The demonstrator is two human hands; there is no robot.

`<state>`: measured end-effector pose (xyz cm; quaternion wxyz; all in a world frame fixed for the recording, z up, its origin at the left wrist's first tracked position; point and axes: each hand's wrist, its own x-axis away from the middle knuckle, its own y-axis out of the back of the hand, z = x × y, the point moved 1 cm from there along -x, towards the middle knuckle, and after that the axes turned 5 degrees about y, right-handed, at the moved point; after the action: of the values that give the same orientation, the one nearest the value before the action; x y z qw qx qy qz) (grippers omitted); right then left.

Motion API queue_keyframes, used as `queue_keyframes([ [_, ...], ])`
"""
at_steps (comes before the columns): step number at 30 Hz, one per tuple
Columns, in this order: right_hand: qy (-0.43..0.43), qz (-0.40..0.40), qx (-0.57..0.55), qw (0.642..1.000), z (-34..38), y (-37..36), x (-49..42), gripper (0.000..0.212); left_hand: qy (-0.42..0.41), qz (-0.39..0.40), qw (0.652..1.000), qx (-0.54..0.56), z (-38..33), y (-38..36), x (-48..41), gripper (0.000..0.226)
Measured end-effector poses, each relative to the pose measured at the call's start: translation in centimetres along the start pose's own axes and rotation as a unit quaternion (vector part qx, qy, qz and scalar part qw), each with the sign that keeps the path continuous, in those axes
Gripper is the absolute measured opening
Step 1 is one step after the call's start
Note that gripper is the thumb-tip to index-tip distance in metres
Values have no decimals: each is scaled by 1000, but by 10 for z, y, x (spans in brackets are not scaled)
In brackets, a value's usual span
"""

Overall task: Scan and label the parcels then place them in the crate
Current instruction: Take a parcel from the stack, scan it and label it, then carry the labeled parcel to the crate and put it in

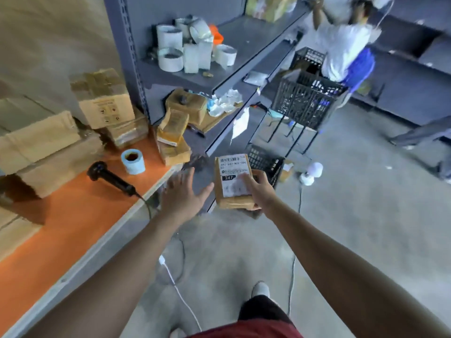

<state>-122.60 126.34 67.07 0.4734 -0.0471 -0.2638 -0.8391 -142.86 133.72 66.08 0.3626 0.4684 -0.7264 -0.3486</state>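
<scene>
Brown cardboard parcel (231,184), flat and rectangular, hangs just off the right edge of the orange-topped table (73,228), long axis pointing away from the person, white label up (barcode at the far end). The right hand (261,191) grips its near right side, hiding that corner; the fine print is blurred. The left hand (183,193), fingers spread, hovers between table and parcel. A black plastic scanner (109,178) lies on the table.

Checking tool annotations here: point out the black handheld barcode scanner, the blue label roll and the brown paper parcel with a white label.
Black handheld barcode scanner (112,179): head view, handle.
Blue label roll (133,165): head view, outer side.
Brown paper parcel (231,167): head view, white label.
</scene>
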Motion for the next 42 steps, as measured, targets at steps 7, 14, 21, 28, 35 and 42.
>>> queue_keyframes([
  [7, 13, -45, 10, 999, -45, 95, -11, 37, -44, 6, 999, -30, -94, -39, 7, 81],
  [14, 10, -59, 0, 998, -120, 231, -51, 39, -42, 16, 997, -67, -221, -138, 11, 78],
  [21, 23, -11, 11, 1000, -168, 373, -104, 45, -7, 18, 996, -89, -360, -223, 16, 76],
  [28, 39, 28, 28, 998, -177, 436, -160, 48, 32, 0, 992, -123, -406, -247, -1, 78],
  [35, 48, 103, 55, 992, -161, 425, -230, 47, 98, 8, 990, -98, -412, -267, -52, 78],
  [42, 84, 163, 174, 968, -128, 383, -349, 56, 172, 3, 985, -31, -397, -279, -154, 78],
])
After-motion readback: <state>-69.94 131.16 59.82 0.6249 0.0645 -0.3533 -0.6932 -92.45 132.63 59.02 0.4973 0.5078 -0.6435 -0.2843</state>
